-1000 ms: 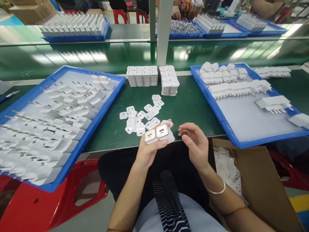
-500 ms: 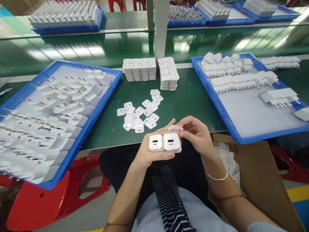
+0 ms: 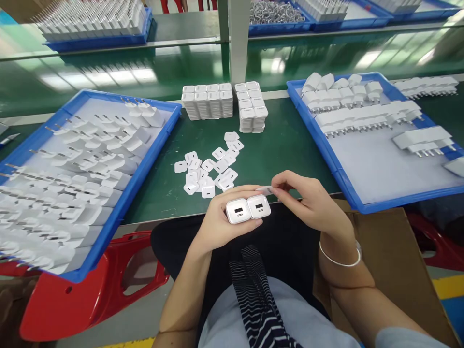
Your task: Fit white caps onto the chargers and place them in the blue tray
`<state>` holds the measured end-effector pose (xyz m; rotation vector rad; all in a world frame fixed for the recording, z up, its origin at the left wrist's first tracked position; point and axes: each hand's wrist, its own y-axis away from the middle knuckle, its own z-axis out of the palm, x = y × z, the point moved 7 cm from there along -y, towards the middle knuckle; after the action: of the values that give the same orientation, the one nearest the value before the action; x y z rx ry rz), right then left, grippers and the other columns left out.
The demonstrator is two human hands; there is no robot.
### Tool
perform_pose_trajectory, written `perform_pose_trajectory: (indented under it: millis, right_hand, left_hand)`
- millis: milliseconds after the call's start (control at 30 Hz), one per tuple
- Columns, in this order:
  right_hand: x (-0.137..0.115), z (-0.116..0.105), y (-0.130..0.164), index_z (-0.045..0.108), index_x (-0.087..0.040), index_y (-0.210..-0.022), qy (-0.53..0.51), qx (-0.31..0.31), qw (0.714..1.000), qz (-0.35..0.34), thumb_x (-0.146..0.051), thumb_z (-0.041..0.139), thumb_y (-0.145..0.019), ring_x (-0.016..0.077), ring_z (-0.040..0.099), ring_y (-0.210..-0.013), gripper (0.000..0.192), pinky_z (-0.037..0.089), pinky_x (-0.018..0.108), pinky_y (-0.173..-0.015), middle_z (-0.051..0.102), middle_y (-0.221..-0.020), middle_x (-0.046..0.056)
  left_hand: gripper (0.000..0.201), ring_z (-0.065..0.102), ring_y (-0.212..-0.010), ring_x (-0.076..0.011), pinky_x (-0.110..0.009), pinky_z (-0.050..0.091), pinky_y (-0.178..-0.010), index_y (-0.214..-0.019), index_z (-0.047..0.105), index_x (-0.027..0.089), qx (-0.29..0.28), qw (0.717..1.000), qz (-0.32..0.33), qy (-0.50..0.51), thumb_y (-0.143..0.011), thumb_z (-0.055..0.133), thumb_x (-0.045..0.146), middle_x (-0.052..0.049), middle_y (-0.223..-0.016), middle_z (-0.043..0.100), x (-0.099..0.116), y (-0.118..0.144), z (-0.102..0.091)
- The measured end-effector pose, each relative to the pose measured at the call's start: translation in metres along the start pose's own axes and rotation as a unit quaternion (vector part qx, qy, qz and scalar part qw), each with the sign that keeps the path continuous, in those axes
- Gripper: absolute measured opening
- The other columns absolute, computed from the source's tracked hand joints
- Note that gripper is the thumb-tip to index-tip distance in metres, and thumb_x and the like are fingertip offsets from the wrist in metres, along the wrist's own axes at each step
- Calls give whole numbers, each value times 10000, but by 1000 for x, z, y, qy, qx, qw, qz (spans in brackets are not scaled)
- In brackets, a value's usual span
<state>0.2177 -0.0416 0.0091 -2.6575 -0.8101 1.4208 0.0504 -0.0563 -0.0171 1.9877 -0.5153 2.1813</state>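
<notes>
My left hand (image 3: pixel 217 220) is closed round two white charger plugs (image 3: pixel 238 211) held side by side, their port faces turned up toward me. Each face shows a larger dark slot and a smaller one. Between thumb and fingers, my right hand (image 3: pixel 308 198) pinches a thin white cover plate (image 3: pixel 266 190), just beyond the chargers and close to my left fingertips. Loose white cover plates (image 3: pixel 208 191) with small slots lie scattered on the green table (image 3: pixel 159 193) ahead of my hands.
Neat stacks of white plates (image 3: pixel 207 102) stand at the back. A blue tray (image 3: pixel 119 212) of charger plugs lies left, another blue tray (image 3: pixel 335 169) with plugs in rows right. A red stool (image 3: pixel 68 304) is at lower left, a cardboard box (image 3: pixel 391 261) at lower right.
My right hand has shifted slightly right, still pinching the cover plate, which now tilts more edge-on. The two chargers have turned a little in my left hand.
</notes>
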Motion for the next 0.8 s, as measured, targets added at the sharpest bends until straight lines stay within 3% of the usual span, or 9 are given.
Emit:
perform_pose_trajectory:
  millis: [100, 233, 333, 467, 633, 800]
  right_hand:
    - [2, -1, -3, 609, -250, -966, -36, 39, 999, -4, -213, 605, -982, 162, 601, -756, 40, 530, 299, -660, 639, -865, 14]
    - [19, 20, -2, 666, -281, -1101, -193, 73, 977, 49, -298, 732, -913, 206, 701, -922, 200, 614, 300, -649, 718, -1036, 35]
    - [33, 28, 2, 688, -271, -964, -281, 134, 946, 95, -334, 745, -904, 188, 708, -720, 104, 611, 311, -564, 736, -849, 11]
    - [36, 12, 9, 683, -265, -958, -303, 188, 928, 110, -284, 754, -899, 153, 623, -571, 94, 549, 288, -499, 668, -676, -22]
    - [21, -6, 15, 666, -293, -1149, -294, 127, 940, 121, -195, 734, -916, 141, 612, -598, 262, 537, 264, -530, 676, -690, -30]
    - [5, 10, 15, 717, -265, -1107, -351, -9, 927, 130, -182, 720, -931, 121, 636, -563, 194, 561, 234, -503, 702, -685, -23]
  left_hand:
    - [401, 700, -1191, -278, -400, 557, -1058, -1099, 801, 254, 22, 999, 1, 26, -716, 877, 160, -81, -1246, 753, -4, -1, -3]
    - [414, 685, -1220, -279, -396, 565, -1056, -1137, 789, 262, 31, 996, 17, 82, -736, 875, 204, -76, -1289, 733, -9, 1, 0]
    - [442, 683, -1228, -280, -430, 549, -1089, -1150, 782, 270, 41, 998, 38, 35, -730, 876, 168, -73, -1294, 733, -6, 2, 3]
    - [449, 658, -1283, -291, -467, 507, -1142, -1196, 758, 261, 72, 994, 60, -53, -771, 835, 139, -88, -1392, 681, -1, 4, -1]
    - [434, 689, -1238, -289, -457, 541, -1102, -1218, 741, 244, 67, 991, 65, -92, -799, 808, 153, -93, -1385, 687, -1, 3, -3]
    - [440, 715, -1190, -258, -388, 577, -1046, -1250, 724, 223, 56, 988, 67, -130, -818, 777, 159, -87, -1306, 735, 2, 4, -2]
